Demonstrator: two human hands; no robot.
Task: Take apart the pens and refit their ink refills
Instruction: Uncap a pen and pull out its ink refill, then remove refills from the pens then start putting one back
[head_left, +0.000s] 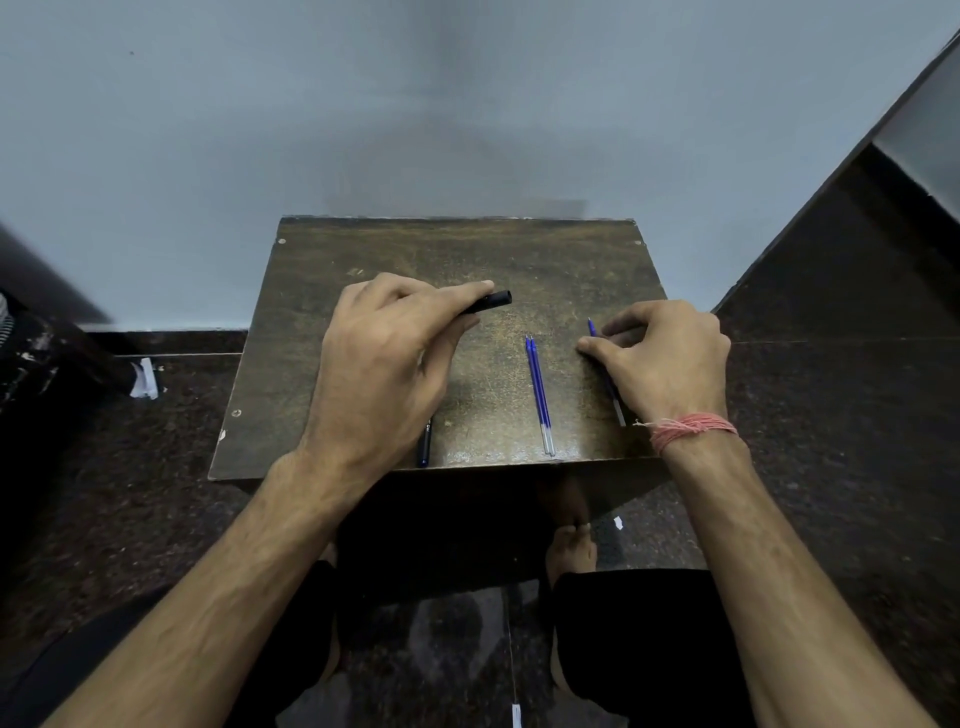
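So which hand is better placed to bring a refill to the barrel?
The right hand: its fingers already pinch a refill on the table. The left hand is occupied holding the black barrel, open end toward the right.

Three blue refills (539, 395); two black pen barrels (491, 301).

We list one worn dark wooden table (363, 249); on it, two blue refills (539, 395) side by side, one dark pen (425, 444) at the near edge
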